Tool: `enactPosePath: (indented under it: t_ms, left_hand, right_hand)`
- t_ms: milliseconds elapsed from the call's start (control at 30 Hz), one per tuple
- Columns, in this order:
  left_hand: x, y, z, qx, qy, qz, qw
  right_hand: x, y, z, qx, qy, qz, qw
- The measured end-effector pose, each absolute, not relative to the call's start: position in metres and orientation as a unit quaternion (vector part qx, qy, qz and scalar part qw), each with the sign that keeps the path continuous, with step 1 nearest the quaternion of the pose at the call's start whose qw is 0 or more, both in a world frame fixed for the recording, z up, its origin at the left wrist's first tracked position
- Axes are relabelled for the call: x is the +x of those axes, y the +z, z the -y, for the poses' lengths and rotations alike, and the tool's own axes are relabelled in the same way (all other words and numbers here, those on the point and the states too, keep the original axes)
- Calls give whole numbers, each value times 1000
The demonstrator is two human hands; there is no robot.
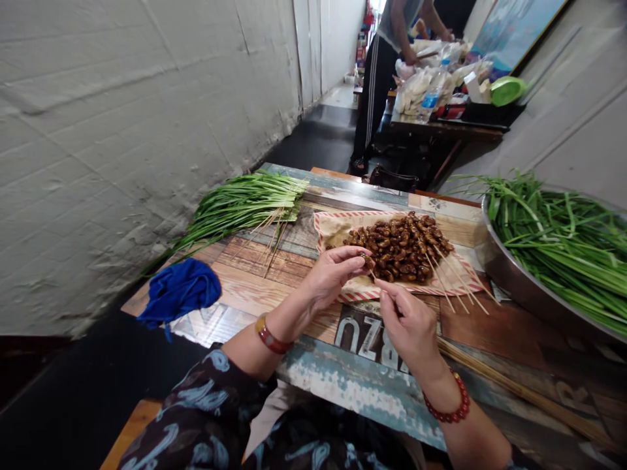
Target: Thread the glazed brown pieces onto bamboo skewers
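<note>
My left hand [336,274] pinches a small brown pupa [366,262] between thumb and fingertips, above the table's middle. Close by, my right hand [409,316] is closed round a thin bamboo skewer [373,274]. Its tip points at the pupa; whether it has gone in I cannot tell. Just beyond both hands lies a heap of glossy brown pupae [392,245] on a paper sheet with a red-striped border [330,222]. Several loaded skewers [453,277] rest on the heap's right side, their bare ends towards me.
Green chives [240,202] with skewers lie at the left, behind a blue cloth [181,290]. A metal basin [509,274] of chives [563,241] stands right. Long bamboo sticks [529,395] lie near my right forearm. Beyond, a person [379,78] stands at another table.
</note>
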State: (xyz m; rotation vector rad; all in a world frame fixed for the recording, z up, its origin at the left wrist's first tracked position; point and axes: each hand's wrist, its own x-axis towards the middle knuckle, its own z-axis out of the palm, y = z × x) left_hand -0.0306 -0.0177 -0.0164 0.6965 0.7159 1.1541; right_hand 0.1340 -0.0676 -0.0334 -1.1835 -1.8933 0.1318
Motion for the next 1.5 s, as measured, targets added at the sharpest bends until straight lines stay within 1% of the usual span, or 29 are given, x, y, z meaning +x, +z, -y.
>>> enactPosePath:
  t_ms: [333, 567, 867, 1133, 1500]
  left_hand:
    - [-28, -18, 19, 310, 520, -321, 728]
    - [-27, -15, 21, 318, 516, -314, 731]
    - [-34, -13, 15, 344, 536, -344, 690]
    - [-34, -14, 14, 327, 537, -357, 691]
    - [-22, -23, 24, 360, 474, -377, 710]
  right_hand:
    - [133, -30, 66, -477, 43, 764, 432]
    - [133, -31, 66, -493, 77, 750, 434]
    - [137, -32, 67, -478, 135, 758, 423]
    - [135, -33, 69, -493, 125, 752, 420]
    - [136, -34, 64, -503, 118, 744, 423]
